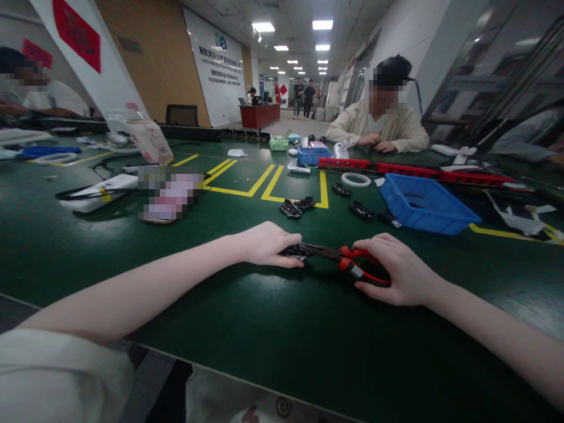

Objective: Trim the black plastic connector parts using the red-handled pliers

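While the right hand grips red-handled pliers, the left hand pinches a black part at their tips, left of and nearer than the blue bin; should that pinch loosen, the part could twist and the tips slip.

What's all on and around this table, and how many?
Pliers: one, red and black, centre
Held part: one, black, at pliers' tips
Loose parts: about four, black, farther back
Bins: two, blue, right and back
Red strips: count unclear, red, back right
Phone: one, pinkish, left
Case: one, white, left of phone
Bottle: one, clear, behind phone
Tape lines: several, yellow, tabletop
Table: one, green, beneath
People: at least six, varied clothing, around
Small clutter: uncounted, mixed, back
Left hand: one, bare, holding the part
Right hand: one, bare, gripping the pliers
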`<action>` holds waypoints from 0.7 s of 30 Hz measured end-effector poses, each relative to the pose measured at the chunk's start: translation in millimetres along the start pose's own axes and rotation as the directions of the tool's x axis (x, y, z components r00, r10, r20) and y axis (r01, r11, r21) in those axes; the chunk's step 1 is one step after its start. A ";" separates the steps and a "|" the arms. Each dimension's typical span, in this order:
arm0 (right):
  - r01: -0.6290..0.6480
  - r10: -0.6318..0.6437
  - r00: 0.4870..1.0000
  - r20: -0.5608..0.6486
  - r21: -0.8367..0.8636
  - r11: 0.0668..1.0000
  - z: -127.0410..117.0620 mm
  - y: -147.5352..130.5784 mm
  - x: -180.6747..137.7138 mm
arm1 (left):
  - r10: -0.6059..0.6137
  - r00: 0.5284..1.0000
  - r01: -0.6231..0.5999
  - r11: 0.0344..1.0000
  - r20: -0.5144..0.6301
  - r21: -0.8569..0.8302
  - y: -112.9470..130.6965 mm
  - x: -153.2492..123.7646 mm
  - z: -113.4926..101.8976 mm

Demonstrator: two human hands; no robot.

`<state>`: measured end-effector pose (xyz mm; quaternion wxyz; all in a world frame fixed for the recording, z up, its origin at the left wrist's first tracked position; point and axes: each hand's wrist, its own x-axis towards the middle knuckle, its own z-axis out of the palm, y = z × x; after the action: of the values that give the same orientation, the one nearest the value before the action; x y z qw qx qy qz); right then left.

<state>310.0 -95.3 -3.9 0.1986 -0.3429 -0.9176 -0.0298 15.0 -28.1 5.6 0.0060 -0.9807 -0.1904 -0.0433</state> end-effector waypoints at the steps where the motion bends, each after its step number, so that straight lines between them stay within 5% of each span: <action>1: -0.014 0.014 1.000 0.005 0.000 1.000 -0.1 0.0 -0.3 | 0.006 1.000 -0.006 1.000 -0.004 -0.006 -0.5 0.0 0.3; 7: -0.069 0.068 0.997 -0.041 -0.016 0.998 -0.5 -0.2 -3.3 | 0.043 0.999 -0.043 0.999 -0.017 -0.022 -1.1 -0.2 -0.1; 21: 0.018 -0.023 0.995 -0.094 -0.048 0.999 -0.6 1.3 -6.7 | 0.084 0.996 -0.083 0.995 -0.025 0.048 -0.4 -0.1 -0.4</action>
<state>315.6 -98.5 -6.0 0.2333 -0.3362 -0.9098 -0.0696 14.7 -27.8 6.0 0.0332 -0.9868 -0.1500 -0.0515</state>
